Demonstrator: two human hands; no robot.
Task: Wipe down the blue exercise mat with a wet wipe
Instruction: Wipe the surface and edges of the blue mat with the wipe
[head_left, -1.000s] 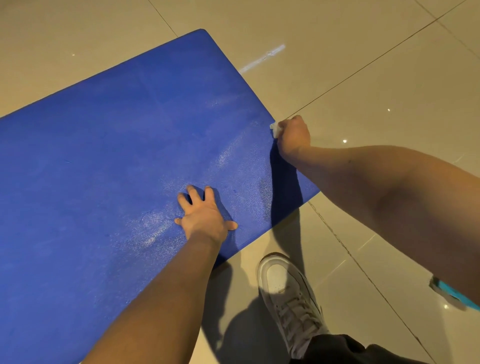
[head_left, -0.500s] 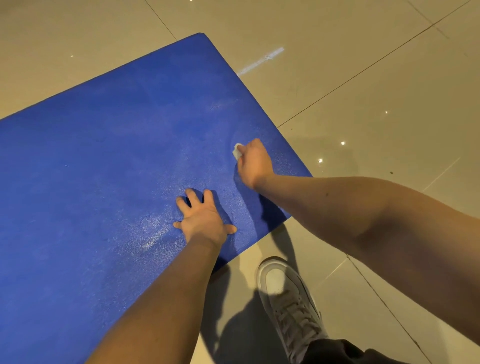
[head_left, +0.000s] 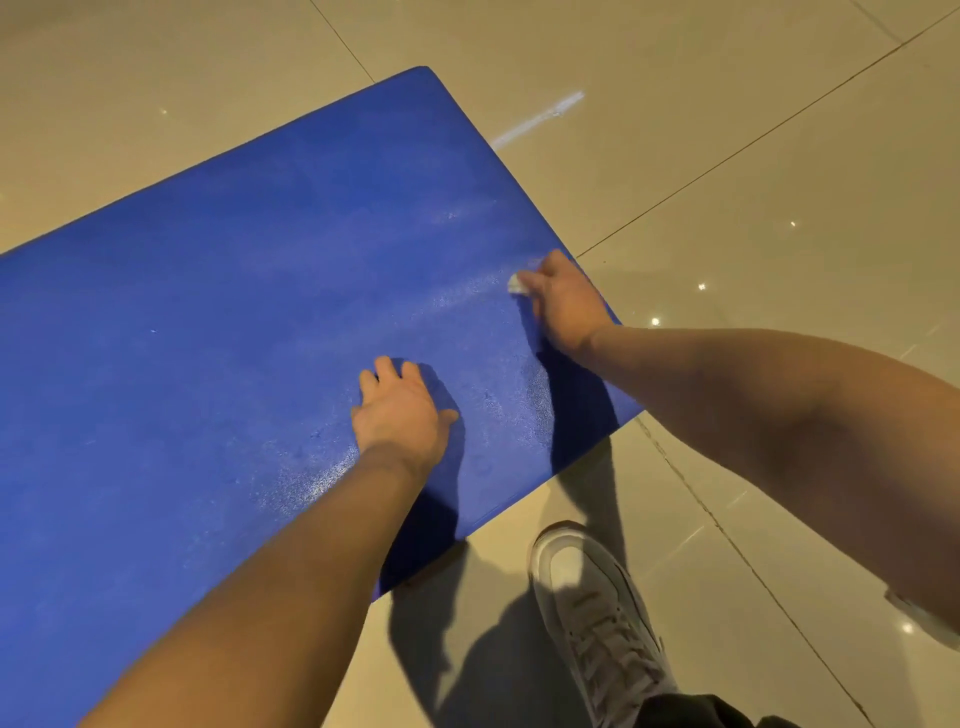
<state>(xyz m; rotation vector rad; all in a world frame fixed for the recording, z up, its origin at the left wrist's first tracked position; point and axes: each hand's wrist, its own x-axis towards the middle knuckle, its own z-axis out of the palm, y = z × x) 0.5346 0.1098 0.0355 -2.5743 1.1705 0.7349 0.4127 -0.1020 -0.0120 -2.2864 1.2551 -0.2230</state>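
Observation:
The blue exercise mat (head_left: 208, 338) lies flat on the tiled floor and fills the left and middle of the head view. My left hand (head_left: 400, 410) presses flat on the mat near its front right part, fingers spread. My right hand (head_left: 563, 301) is at the mat's right edge, fingers curled round a small white wet wipe (head_left: 514, 283) that peeks out at the fingertips and touches the mat. Damp shiny streaks show on the mat near both hands.
Beige glossy floor tiles (head_left: 753, 156) surround the mat. My white sneaker (head_left: 587, 613) stands on the floor just below the mat's front right corner. A pale smear (head_left: 540, 122) marks the floor beyond the mat's far corner.
My right hand with the wipe swept from the mat's right edge inward and has now moved back out toward that edge. My left hand stayed planted.

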